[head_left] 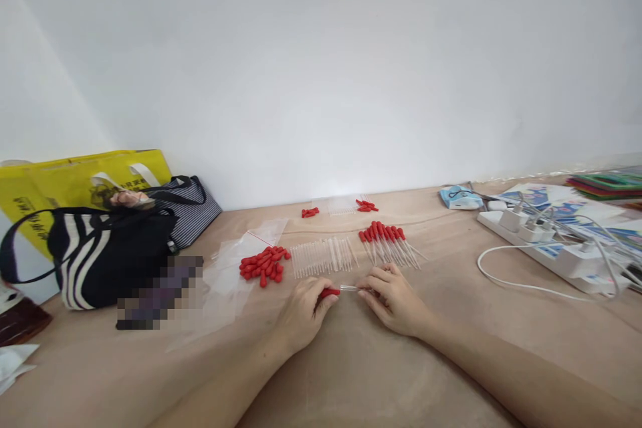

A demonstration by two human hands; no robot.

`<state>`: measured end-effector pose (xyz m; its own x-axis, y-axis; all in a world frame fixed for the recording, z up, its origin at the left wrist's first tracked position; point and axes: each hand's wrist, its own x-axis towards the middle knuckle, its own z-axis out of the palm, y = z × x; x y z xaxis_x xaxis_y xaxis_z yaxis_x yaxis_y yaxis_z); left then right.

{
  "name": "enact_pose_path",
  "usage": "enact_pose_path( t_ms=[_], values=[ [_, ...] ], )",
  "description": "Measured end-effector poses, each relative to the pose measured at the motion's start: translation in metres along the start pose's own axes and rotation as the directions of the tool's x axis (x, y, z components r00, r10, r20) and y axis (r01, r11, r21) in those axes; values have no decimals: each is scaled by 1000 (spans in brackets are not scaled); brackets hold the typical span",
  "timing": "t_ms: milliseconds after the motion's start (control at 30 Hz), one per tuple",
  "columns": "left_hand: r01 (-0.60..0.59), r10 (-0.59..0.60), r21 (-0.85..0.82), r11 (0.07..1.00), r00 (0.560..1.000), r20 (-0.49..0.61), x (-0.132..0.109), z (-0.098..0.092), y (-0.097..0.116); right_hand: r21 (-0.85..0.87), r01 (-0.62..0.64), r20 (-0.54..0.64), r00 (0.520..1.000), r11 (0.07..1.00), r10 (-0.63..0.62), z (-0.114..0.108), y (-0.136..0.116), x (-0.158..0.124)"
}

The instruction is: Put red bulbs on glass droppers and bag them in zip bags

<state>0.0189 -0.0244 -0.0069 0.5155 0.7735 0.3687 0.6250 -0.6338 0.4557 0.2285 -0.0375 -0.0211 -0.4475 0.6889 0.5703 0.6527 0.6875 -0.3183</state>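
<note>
My left hand (307,307) pinches a red rubber bulb (330,293) between thumb and fingers. Facing it, my right hand (391,299) grips a clear glass dropper tube (348,288), its end right at the bulb's mouth. Whether the tube has entered the bulb I cannot tell. Just beyond my hands lies a row of bare glass tubes (315,258). Left of that row is a pile of loose red bulbs (263,263). To its right, several droppers with red bulbs fitted (384,235) lie side by side.
Clear plastic bags (225,294) lie on the left beside a pixelated dark object (163,291). Behind stand a black bag (115,261) and a yellow bag (75,170). A white power strip (552,257) with cables and a blue face mask (460,197) occupy the right.
</note>
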Motion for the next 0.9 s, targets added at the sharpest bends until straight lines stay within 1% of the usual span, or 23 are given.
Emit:
enact_pose_path(
  t_ms=[200, 333, 500, 667, 767, 900],
  values=[
    [-21, 21, -16, 1000, 1000, 18, 1, 3, -4, 11, 24, 1, 1000, 1000, -24, 6, -2, 0],
    [7, -5, -57, 998, 999, 42, 3, 1, -3, 4, 36, -27, 999, 999, -36, 10, -4, 1],
    [45, -38, -122, 991, 997, 60, 5, -2, 1, -3, 26, -66, 997, 1000, -26, 8, -7, 2],
    [52, -46, -131, 990, 998, 46, 4, -3, 1, -20, 38, -19, 999, 999, -39, 7, -6, 1],
    [44, -40, -107, 993, 998, 43, 4, -3, 1, -24, 58, 19, 998, 998, -58, 9, -6, 1],
    [21, -20, -71, 997, 1000, 13, 3, -3, 0, -21, 86, 46, 995, 996, -85, 10, -6, 1]
  ],
)
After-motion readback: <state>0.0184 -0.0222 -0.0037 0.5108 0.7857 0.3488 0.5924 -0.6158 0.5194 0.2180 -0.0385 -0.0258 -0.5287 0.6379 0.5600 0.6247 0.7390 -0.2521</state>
